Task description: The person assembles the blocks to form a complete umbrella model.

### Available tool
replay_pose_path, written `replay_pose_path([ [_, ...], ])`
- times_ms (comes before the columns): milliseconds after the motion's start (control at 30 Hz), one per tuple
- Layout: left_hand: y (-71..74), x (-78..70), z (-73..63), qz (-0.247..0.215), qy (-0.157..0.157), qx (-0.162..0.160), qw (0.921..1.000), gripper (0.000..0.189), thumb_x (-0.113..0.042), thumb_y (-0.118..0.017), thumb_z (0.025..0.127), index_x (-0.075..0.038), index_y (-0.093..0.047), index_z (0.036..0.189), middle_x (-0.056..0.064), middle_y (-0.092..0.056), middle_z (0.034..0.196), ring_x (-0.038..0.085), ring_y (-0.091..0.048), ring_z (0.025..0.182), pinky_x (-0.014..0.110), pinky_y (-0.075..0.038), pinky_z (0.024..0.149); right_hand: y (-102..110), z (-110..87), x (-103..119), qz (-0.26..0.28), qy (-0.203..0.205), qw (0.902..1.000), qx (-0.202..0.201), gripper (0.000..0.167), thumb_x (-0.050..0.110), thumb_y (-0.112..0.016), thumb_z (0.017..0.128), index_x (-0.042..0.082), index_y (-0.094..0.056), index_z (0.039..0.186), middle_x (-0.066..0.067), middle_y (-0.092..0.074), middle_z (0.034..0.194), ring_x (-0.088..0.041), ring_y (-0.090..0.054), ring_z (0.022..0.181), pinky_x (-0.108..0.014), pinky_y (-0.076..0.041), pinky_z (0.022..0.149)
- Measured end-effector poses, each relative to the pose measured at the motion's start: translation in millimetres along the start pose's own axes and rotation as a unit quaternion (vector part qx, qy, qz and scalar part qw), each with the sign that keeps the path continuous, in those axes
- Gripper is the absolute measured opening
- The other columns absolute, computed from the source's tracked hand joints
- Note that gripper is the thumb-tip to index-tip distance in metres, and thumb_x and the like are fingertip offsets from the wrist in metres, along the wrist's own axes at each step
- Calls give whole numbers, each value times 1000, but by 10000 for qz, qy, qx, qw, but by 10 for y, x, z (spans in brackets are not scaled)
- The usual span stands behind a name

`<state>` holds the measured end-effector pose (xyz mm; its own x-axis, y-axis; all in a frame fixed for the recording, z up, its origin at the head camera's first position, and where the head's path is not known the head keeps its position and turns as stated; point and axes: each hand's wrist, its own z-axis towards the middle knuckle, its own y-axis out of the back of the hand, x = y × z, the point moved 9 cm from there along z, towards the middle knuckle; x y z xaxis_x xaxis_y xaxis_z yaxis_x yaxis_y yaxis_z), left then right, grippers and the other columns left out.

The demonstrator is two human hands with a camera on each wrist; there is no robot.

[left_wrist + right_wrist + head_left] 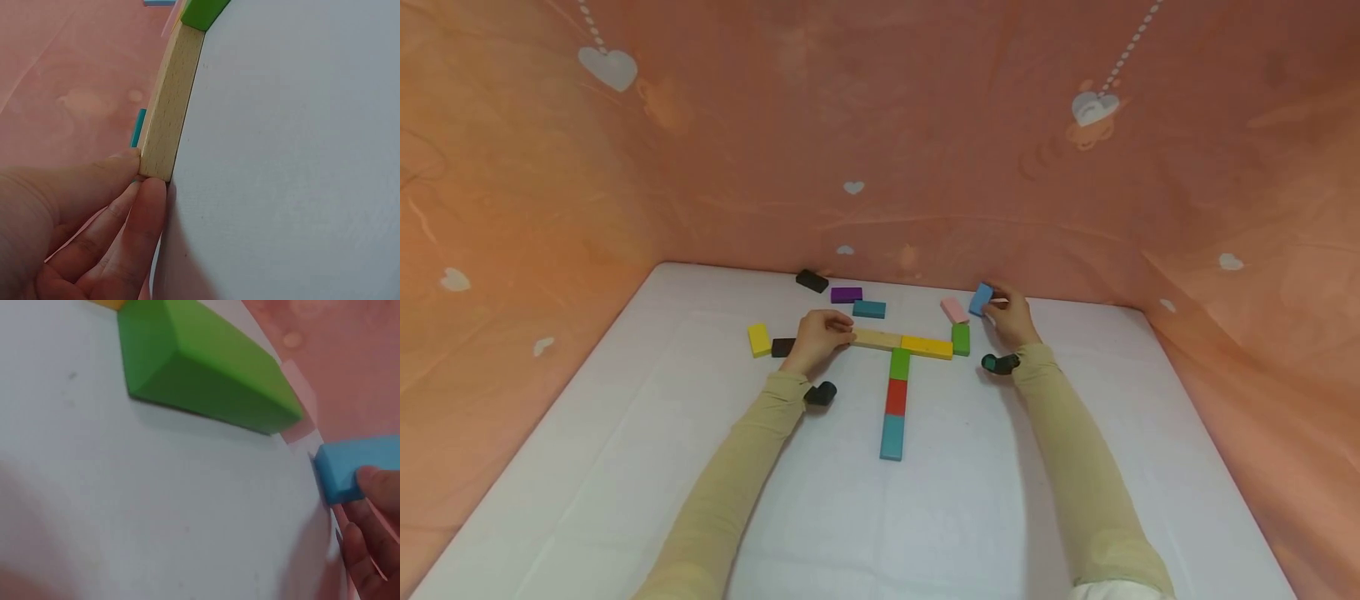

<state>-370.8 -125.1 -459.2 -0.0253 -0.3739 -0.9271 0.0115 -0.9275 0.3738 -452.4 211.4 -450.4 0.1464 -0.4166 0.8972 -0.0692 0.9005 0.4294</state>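
I see my 2 arms sleeved to the wrist. The left arm (722, 492) slants up from the lower left; its left hand (820, 337), left of centre, points its fingers right, thumb (94, 184) and fingertips close together in a pinch. The right arm (1082, 471) leans in from the lower right; its right hand (1013, 318) sits slightly higher, right of centre, fingers bent leftward, pinching against its thumb.

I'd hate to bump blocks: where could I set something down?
Bare white tabletop: left of the leftmost yellow block, right of the right sleeve, and between sleeves, in front of the nearest teal block. Crowded: the far middle, around left hand and right hand.
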Motion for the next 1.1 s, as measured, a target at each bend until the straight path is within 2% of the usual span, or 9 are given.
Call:
replay_pose_path([
  [200, 2, -1, -4, 85, -25, 17, 10000, 20, -1, -73, 83, 4, -67, 101, 16, -68, 92, 20, -63, 76, 26, -56, 70, 71, 20, 6, 205, -222, 9995, -116, 49, 6, -58, 94, 4, -41, 141, -18, -48, 130, -31, -49, 114, -40, -45, 96],
  [300, 3, 8, 2, 52, 26, 25, 10000, 20, -1, -73, 83, 4, -67, 101, 16, -68, 93, 20, -64, 77, 27, -56, 70, 119, 42, 81, 387, -110, 9991, -144, 51, 7, -58, 95, -4, -38, 140, -23, -47, 133, -33, -47, 118, -40, -42, 98],
  [433, 0, 20, 5, -60, 87, 42, 9999, 20, 0, -72, 83, 4, -66, 102, 17, -67, 94, 20, -64, 78, 27, -56, 71, 163, 50, 263, 431, 244, 9987, -131, 48, 4, -55, 96, -8, -39, 140, -29, -46, 135, -37, -45, 122, -42, -41, 100],
  [533, -2, 17, 7, -65, 77, 55, 9999, 21, 0, -72, 83, 4, -66, 102, 17, -67, 94, 20, -64, 77, 27, -56, 71, 181, 8, 464, 630, 393, 9971, -166, 44, 0, -54, 95, -10, -43, 136, -31, -47, 133, -40, -45, 120, -46, -41, 99],
  [667, -8, 15, 14, -77, 102, 75, 9999, 21, 0, -72, 83, 4, -66, 102, 17, -67, 94, 20, -63, 78, 27, -56, 71, 170, -46, 739, 797, 647, 9945, -213, 40, -6, -55, 93, -14, -47, 131, -33, -49, 130, -41, -46, 119, -45, -42, 99],
  [800, -3, 15, 1, -81, 141, 91, 9998, 20, -1, -72, 84, 4, -66, 103, 16, -67, 94, 21, -63, 78, 27, -56, 71, 74, -22, 896, 706, 915, 9932, -154, 37, -8, -55, 92, -14, -50, 128, -32, -50, 128, -42, -48, 118, -42, -43, 98],
  [867, 4, 8, -15, -64, 149, 92, 9998, 20, -1, -71, 84, 3, -66, 103, 16, -66, 94, 21, -64, 78, 27, -56, 71, 2, 15, 919, 653, 925, 9935, -106, 35, -7, -56, 92, -12, -53, 127, -31, -52, 127, -42, -48, 117, -43, -43, 97],
  [1100, 8, 3, -45, -54, 157, 28, 9999, 20, 0, -72, 84, 4, -67, 102, 16, -66, 93, 20, -64, 76, 26, -56, 69, -309, 227, 744, 312, 707, 9965, 312, 34, 4, -59, 94, -2, -57, 128, -21, -57, 126, -32, -54, 112, -40, -48, 93],
])
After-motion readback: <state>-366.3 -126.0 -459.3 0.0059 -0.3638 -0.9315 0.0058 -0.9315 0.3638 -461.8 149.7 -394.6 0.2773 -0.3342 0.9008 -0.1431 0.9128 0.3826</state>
